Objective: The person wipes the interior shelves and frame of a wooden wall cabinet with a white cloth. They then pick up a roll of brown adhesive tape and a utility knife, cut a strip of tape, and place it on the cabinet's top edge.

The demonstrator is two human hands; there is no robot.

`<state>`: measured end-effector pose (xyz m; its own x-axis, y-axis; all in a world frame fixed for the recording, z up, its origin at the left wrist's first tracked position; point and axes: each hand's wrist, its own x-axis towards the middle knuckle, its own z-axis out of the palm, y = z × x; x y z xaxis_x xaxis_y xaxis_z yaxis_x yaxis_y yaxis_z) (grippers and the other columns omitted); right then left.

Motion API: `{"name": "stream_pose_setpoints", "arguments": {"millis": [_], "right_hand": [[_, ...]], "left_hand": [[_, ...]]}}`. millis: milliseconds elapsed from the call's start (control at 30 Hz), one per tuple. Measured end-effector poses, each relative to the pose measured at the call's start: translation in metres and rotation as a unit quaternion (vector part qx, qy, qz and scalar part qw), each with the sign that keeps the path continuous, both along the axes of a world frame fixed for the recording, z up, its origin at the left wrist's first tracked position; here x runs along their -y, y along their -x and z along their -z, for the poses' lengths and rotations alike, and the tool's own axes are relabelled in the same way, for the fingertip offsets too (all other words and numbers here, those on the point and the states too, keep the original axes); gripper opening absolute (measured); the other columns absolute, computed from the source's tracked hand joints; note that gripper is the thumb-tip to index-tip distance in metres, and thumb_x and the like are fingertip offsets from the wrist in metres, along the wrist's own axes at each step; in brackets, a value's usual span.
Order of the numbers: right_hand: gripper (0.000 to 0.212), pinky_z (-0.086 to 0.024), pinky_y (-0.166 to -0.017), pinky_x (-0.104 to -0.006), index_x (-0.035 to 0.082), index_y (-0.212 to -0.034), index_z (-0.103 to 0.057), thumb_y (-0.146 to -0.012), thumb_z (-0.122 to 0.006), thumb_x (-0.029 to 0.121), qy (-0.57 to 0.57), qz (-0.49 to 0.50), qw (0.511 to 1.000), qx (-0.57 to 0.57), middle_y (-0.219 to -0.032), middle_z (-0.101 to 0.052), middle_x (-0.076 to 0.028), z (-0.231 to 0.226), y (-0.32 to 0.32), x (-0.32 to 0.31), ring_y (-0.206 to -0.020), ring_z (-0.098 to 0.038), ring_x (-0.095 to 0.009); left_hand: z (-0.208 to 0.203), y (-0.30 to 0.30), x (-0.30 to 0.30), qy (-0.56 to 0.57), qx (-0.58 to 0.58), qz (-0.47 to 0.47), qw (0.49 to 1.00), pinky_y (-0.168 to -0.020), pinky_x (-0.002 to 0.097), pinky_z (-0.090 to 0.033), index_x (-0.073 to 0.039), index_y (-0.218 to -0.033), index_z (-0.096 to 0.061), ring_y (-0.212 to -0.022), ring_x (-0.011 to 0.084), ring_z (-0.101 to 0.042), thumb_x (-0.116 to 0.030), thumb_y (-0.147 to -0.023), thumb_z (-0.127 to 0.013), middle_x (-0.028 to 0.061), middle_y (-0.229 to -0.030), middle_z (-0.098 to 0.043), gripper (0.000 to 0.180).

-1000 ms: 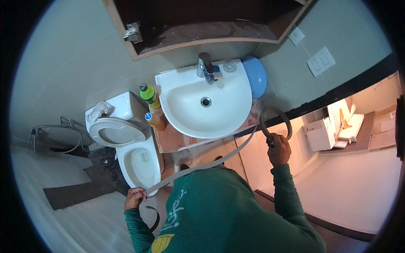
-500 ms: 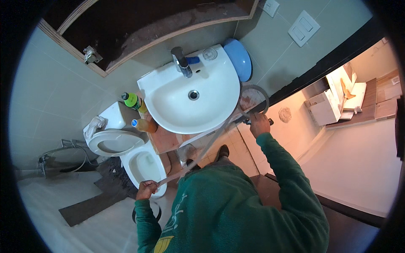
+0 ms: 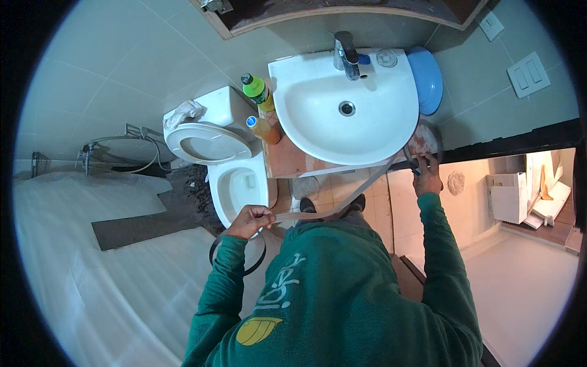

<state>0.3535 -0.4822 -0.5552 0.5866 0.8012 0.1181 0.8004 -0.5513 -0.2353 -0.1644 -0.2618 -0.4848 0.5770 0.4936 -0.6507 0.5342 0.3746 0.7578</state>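
A long, flat flexible strip (image 3: 354, 194), pale on one face, sags between my hands in front of the sink. My left hand (image 3: 249, 221) pinches it beside the toilet bowl, and a dark loop of it hangs below that hand. My right hand (image 3: 428, 175) has its fingers closed on the strip at the countertop's right end. There the strip curls into a loop around a dusty patch of the counter (image 3: 423, 142). A small dark object shows under the right fingers; its kind is hidden.
A white sink (image 3: 318, 131) with a dark faucet (image 3: 347, 55) tops the wooden counter (image 3: 287, 160). Beside it stand a green bottle (image 3: 257, 90), an amber bottle (image 3: 264, 129) and a blue basin (image 3: 426, 79). The toilet (image 3: 239, 189) is at left; a doorway opens at right.
My view has swung, so the sink and toilet appear further right and the cabinet higher. The strip hangs slacker, and my left hand is nearer the toilet's front edge.
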Motion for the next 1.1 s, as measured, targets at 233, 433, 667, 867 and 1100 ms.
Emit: {"name": "stream_pose_setpoints", "arguments": {"millis": [233,433,667,867,1100], "right_hand": [[0.061,-0.054,-0.098,-0.0464,0.013,-0.137,-0.062,-0.078,-0.074,0.004,-0.043,0.020,0.998,-0.029,-0.138,-0.049,-0.014,-0.005,0.029,-0.006,-0.125,-0.056,-0.038],[0.023,-0.058,-0.088,-0.0427,0.001,-0.111,-0.072,-0.090,-0.070,0.009,-0.109,-0.062,0.967,-0.220,-0.109,-0.073,-0.018,-0.014,0.081,-0.034,-0.096,-0.072,-0.038],[0.043,-0.050,-0.099,-0.0359,0.004,-0.129,-0.069,-0.101,-0.069,0.035,-0.002,-0.217,0.794,-0.567,-0.118,-0.072,-0.013,-0.060,0.228,-0.100,-0.111,-0.063,-0.020],[0.047,-0.052,-0.090,-0.0374,-0.001,-0.118,-0.070,-0.089,-0.076,0.036,0.118,-0.232,0.804,-0.535,-0.111,-0.072,-0.020,-0.060,0.247,-0.129,-0.100,-0.069,-0.026],[0.054,-0.052,-0.095,-0.0372,0.000,-0.127,-0.066,-0.083,-0.077,0.029,0.112,-0.196,0.820,-0.526,-0.116,-0.071,-0.019,-0.078,0.258,-0.139,-0.104,-0.067,-0.029]], "left_hand": [[0.006,-0.016,-0.015,-0.020,0.046,0.056,0.997,-0.074,0.0273,-0.050,-0.001,-0.091,-0.075,-0.077,0.0091,-0.062,-0.006,-0.092,-0.069,0.0002,-0.083,-0.070,0.007],[0.011,-0.030,-0.037,-0.049,0.054,0.109,0.991,-0.077,0.0280,-0.051,0.001,-0.094,-0.075,-0.079,0.0099,-0.063,-0.007,-0.092,-0.072,0.0009,-0.084,-0.071,0.009],[0.005,-0.046,-0.038,-0.020,0.101,0.140,0.985,-0.075,0.0256,-0.052,0.000,-0.097,-0.076,-0.079,0.0083,-0.062,-0.011,-0.094,-0.073,0.0008,-0.086,-0.072,0.012],[0.010,-0.042,-0.048,-0.028,0.106,0.172,0.979,-0.078,0.0261,-0.052,-0.001,-0.100,-0.077,-0.082,0.0088,-0.063,-0.012,-0.095,-0.074,0.0015,-0.089,-0.073,0.013],[0.020,-0.039,-0.043,-0.024,0.056,0.185,0.981,-0.077,0.0266,-0.052,-0.001,-0.100,-0.076,-0.081,0.0083,-0.063,-0.018,-0.096,-0.075,0.0025,-0.087,-0.073,0.017]]}}
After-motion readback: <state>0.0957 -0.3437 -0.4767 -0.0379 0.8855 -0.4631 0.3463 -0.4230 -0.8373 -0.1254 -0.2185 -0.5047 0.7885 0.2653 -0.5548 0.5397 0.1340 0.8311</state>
